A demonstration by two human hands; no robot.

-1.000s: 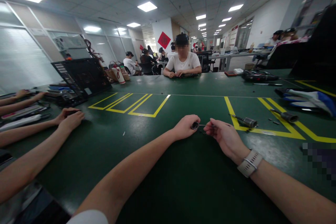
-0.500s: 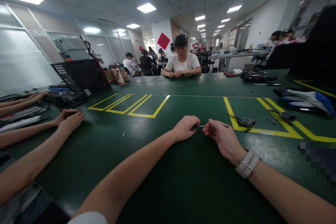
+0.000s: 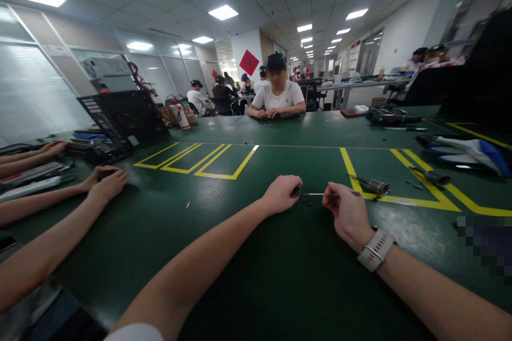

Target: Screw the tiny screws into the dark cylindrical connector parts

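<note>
My left hand point(image 3: 282, 195) is wrapped round a dark cylindrical part point(image 3: 295, 192), whose round end faces right. In my right hand point(image 3: 347, 212) is a thin screwdriver point(image 3: 314, 194), pinched at its handle, its shaft pointing left with the tip at or near the end of the part. Several tiny dark pieces point(image 3: 307, 202) lie on the green table point(image 3: 256, 256) just below the shaft. Two more dark cylindrical parts with thin shafts, one nearer point(image 3: 378, 186) and one farther right point(image 3: 438, 177), rest by the yellow tape lines.
A co-worker's hands point(image 3: 106, 184) are at the left, near a black open case point(image 3: 128, 117). Blue and white gloves point(image 3: 472, 152) and a black tool point(image 3: 392, 116) lie at the right. Across the table sits a person point(image 3: 278, 96) in a white shirt.
My right hand has moved right, away from my left hand, so more of the screwdriver shaft shows between them. The left hand has barely moved.
</note>
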